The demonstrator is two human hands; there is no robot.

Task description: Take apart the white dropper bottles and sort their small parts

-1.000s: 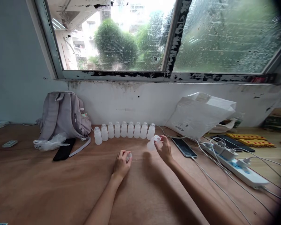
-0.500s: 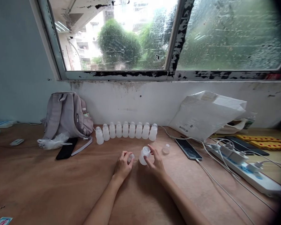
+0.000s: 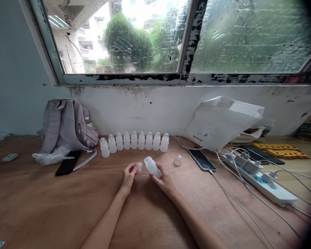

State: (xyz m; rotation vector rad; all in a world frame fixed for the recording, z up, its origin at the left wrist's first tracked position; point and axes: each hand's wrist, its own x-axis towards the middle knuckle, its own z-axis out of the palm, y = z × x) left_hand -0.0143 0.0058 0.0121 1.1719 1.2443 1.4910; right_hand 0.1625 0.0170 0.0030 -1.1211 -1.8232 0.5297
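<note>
My right hand (image 3: 163,178) grips a small translucent white bottle (image 3: 152,166), tilted with its neck pointing left. My left hand (image 3: 128,177) pinches a small white cap (image 3: 139,167) just left of the bottle's mouth; the two are a little apart. A clear cap (image 3: 178,160) lies on the wooden table (image 3: 41,200) to the right of my hands. Behind them a row of several capped white bottles (image 3: 134,141) stands near the wall.
A grey backpack (image 3: 66,125), a clear plastic bag (image 3: 51,157) and a black phone (image 3: 67,163) sit at the left. A second phone (image 3: 202,159) on a cable, a white power strip (image 3: 261,178), a white mailer bag (image 3: 223,121) and yellow strips (image 3: 281,151) are at the right.
My right hand left the clear cap on the table, carried the bottle left and tipped it toward my left hand. My left hand lifted the small cap between its fingertips.
</note>
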